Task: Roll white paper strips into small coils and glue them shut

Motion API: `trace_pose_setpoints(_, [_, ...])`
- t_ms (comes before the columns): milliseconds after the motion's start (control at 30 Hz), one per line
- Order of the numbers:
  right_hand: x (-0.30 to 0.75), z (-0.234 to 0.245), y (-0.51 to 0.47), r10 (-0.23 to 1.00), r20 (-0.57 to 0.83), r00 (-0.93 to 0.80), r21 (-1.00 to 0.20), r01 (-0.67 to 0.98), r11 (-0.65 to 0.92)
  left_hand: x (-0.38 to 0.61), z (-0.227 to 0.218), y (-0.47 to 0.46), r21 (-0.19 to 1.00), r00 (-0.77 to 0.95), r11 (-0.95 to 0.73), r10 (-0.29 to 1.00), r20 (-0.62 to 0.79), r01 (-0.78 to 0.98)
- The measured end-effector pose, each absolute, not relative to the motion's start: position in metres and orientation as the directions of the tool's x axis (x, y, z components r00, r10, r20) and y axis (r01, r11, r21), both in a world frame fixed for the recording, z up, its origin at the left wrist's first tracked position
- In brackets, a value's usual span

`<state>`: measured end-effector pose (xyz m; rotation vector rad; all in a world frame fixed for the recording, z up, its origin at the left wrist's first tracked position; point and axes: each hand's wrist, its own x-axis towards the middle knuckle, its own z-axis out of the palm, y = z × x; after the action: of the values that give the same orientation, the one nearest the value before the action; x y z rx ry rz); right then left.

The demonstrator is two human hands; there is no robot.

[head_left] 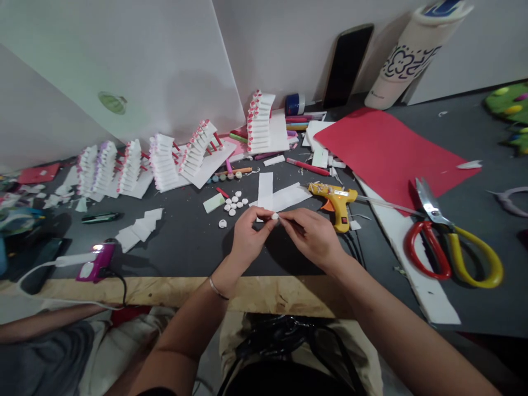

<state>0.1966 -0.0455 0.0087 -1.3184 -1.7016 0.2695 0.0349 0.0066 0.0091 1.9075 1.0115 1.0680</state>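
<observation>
My left hand (247, 236) and my right hand (311, 235) meet above the dark table (185, 242), both pinching a small white round piece (274, 216) between their fingertips. Just behind them lie white foam strips (275, 196) and a cluster of small white discs (234, 204). A yellow glue gun (336, 201) rests right of my right hand, nozzle pointing left.
Several stacked white foam models (165, 159) line the back left. A red sheet (388, 151), red-and-yellow scissors (449, 242), a long white foam strip (416, 258), a purple device (97, 263) with a cable, a phone (346, 63) leaning on the wall and pens (307, 166) surround the hands.
</observation>
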Motion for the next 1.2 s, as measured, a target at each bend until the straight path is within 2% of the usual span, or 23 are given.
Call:
trace_pose_setpoints(200, [0.198, 0.011, -0.045, 0.892, 0.452, -0.001, -0.727, 0.579, 0.369, 0.034, 0.012, 0.009, 0.841, 0.375, -0.455, 0.864, 0.337, 0.294])
trace_pose_setpoints(400, [0.203, 0.018, -0.044, 0.975, 0.22, 0.007, -0.883, 0.427, 0.196, 0.033, 0.013, 0.007, 0.751, 0.428, -0.536, 0.825, 0.369, 0.385])
trace_pose_setpoints(533, [0.204, 0.019, -0.043, 0.992, 0.121, 0.016, -0.929, 0.354, 0.108, 0.032, 0.014, 0.007, 0.678, 0.474, -0.605, 0.782, 0.405, 0.417])
trace_pose_setpoints(967, [0.203, 0.014, -0.043, 0.983, 0.152, 0.106, -0.898, 0.431, 0.092, 0.031, 0.008, 0.011, 0.555, 0.599, -0.722, 0.675, 0.432, 0.414])
trace_pose_setpoints(1100, [0.204, 0.016, -0.044, 0.975, 0.154, 0.161, -0.899, 0.431, 0.071, 0.031, 0.009, 0.01, 0.611, 0.553, -0.669, 0.724, 0.411, 0.422])
trace_pose_setpoints(1200, [0.206, 0.018, -0.045, 0.977, 0.183, 0.111, -0.889, 0.443, 0.116, 0.031, 0.012, 0.01, 0.681, 0.5, -0.606, 0.775, 0.387, 0.412])
